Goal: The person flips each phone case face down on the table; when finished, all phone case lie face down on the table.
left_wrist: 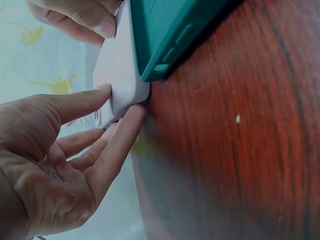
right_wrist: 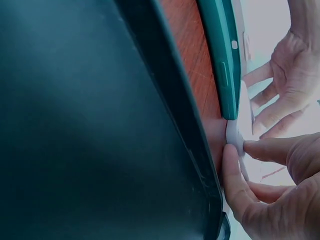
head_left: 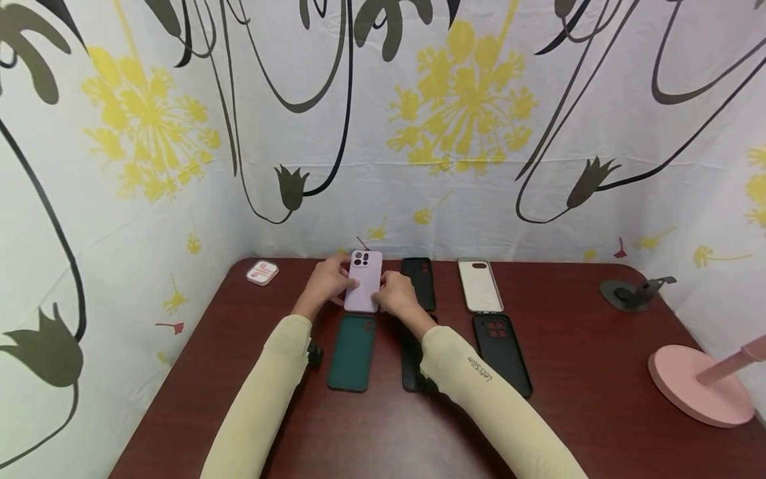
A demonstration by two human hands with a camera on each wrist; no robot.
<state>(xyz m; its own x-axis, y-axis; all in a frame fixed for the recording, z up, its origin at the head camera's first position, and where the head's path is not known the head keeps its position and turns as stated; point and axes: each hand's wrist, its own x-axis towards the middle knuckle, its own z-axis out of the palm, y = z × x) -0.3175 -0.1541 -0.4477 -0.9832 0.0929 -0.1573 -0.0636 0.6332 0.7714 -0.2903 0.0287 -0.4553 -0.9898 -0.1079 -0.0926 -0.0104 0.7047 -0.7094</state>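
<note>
A lilac phone case (head_left: 366, 289) with round camera openings lies back side up near the far edge of the table. My left hand (head_left: 326, 283) holds its left side, thumb on the back and fingers along the edge. My right hand (head_left: 397, 293) pinches the near right corner between thumb and fingers, as the right wrist view shows. Just in front of it lies a green phone case (head_left: 352, 359), its hollow inside facing up. Beside the right hand is a black phone case (head_left: 423, 283). Another dark case (head_left: 410, 366) is partly hidden under my right forearm.
To the right lie a white phone case (head_left: 481, 286) and a black one (head_left: 509, 359) with camera openings. A small white-and-red item (head_left: 262, 273) sits at the far left. At the right stand a dark grey round-based holder (head_left: 625, 295) and a pink round base (head_left: 688, 392).
</note>
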